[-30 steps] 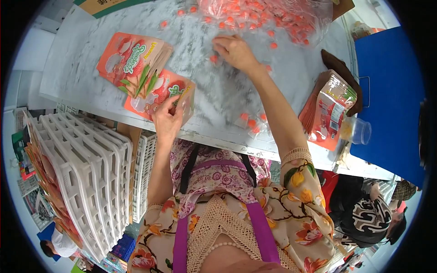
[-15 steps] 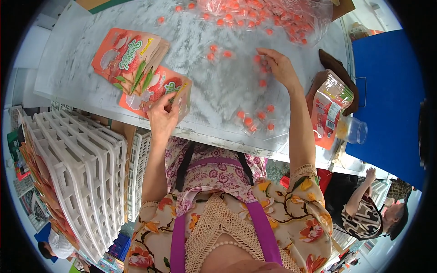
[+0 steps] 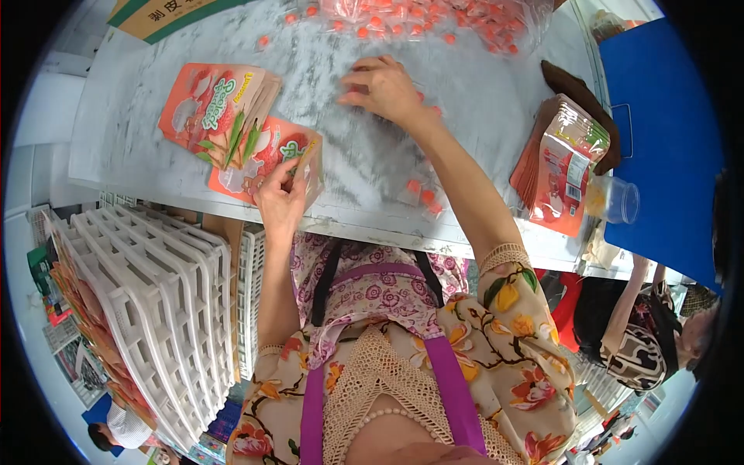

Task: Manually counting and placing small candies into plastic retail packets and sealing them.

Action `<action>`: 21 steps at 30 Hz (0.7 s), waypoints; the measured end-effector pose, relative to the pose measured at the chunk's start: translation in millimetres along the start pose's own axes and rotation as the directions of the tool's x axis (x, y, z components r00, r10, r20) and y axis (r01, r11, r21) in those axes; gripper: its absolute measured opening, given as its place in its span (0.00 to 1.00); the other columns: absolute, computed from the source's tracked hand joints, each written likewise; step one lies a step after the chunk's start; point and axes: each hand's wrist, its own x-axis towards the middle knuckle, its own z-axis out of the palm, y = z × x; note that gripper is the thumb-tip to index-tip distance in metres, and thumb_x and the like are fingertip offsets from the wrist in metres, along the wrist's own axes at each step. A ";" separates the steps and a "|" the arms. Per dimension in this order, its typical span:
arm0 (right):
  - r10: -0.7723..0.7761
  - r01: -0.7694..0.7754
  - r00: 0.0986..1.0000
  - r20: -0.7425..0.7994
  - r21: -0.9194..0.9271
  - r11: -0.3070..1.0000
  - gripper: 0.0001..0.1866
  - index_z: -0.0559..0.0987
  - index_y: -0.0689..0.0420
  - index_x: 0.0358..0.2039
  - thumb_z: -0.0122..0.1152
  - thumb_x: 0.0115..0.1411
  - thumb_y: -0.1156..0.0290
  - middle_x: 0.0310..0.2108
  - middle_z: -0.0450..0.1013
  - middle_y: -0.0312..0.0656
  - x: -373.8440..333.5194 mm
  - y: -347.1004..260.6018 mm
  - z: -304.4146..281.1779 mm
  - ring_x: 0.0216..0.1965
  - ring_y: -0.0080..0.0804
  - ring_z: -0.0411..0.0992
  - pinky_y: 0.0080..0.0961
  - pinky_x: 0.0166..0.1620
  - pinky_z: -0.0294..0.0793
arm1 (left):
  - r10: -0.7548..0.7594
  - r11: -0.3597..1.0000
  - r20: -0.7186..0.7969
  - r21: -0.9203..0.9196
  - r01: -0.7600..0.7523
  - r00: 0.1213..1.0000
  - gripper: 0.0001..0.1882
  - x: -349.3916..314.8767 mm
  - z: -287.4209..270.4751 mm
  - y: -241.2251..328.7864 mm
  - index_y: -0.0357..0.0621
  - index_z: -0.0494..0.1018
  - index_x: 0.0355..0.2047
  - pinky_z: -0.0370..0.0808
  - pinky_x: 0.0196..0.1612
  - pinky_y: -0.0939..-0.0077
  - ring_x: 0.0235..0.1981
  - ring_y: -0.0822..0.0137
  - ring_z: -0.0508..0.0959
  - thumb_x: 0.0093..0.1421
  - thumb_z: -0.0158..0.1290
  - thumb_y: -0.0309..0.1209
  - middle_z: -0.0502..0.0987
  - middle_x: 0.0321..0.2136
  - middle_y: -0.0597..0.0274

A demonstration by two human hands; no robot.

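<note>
My left hand (image 3: 280, 194) pinches the edge of a red-and-white printed pouch (image 3: 232, 180) at the table's near edge. That pouch lies partly under a stack of like pouches (image 3: 203, 108). Farther right, my right hand (image 3: 384, 89) is low over the tabletop, palm down, fingers curved and thumb apart. Its palm hides what lies beneath. Small clear-wrapped orange-red pieces (image 3: 434, 111) show beside its wrist, and several more wrapped pieces (image 3: 426, 197) lie nearer me, partly behind my right forearm.
A large clear bag (image 3: 465, 19) of the same pieces lies at the far side, with loose ones around it. A cardboard box (image 3: 167, 15) is at far left. More pouches (image 3: 559, 167) and a clear jar (image 3: 620, 200) are at right. White crates (image 3: 155, 310) stand below left. A person is at lower right.
My right hand has moved left across the table, from one small group of wrapped pieces to over another. My left hand keeps its pinch on the pouch. The view has shifted slightly.
</note>
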 end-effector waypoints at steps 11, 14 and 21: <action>0.134 -0.164 0.955 0.266 0.092 0.982 0.11 0.84 0.55 0.34 0.69 0.49 0.68 0.41 0.75 0.45 -101.3 -25.2 -98.4 0.43 0.45 0.71 0.37 0.50 0.69 | 0.045 0.999 -0.032 0.030 -0.044 0.998 0.12 -0.2 -6.1 -7.6 0.42 0.80 0.40 0.65 0.23 0.78 0.16 0.76 0.66 0.54 0.57 0.22 0.69 0.13 0.66; 0.137 -0.248 0.864 0.484 0.174 0.953 0.12 0.84 0.55 0.36 0.69 0.50 0.67 0.41 0.76 0.45 -90.8 -15.6 -131.6 0.43 0.44 0.72 0.35 0.50 0.69 | 0.009 1.000 0.001 0.005 -0.009 1.000 0.12 -0.2 -7.3 -8.6 0.42 0.80 0.40 0.66 0.24 0.77 0.17 0.76 0.67 0.54 0.57 0.22 0.71 0.14 0.65; 0.339 -0.337 0.940 -0.045 0.046 0.940 0.16 0.81 0.55 0.44 0.64 0.57 0.63 0.44 0.77 0.44 -1.9 99.1 -87.3 0.44 0.32 0.75 0.30 0.49 0.72 | -0.006 1.000 -0.002 0.013 0.006 1.000 0.13 -0.1 -4.7 1.1 0.41 0.79 0.40 0.67 0.24 0.76 0.16 0.75 0.68 0.54 0.56 0.22 0.71 0.14 0.65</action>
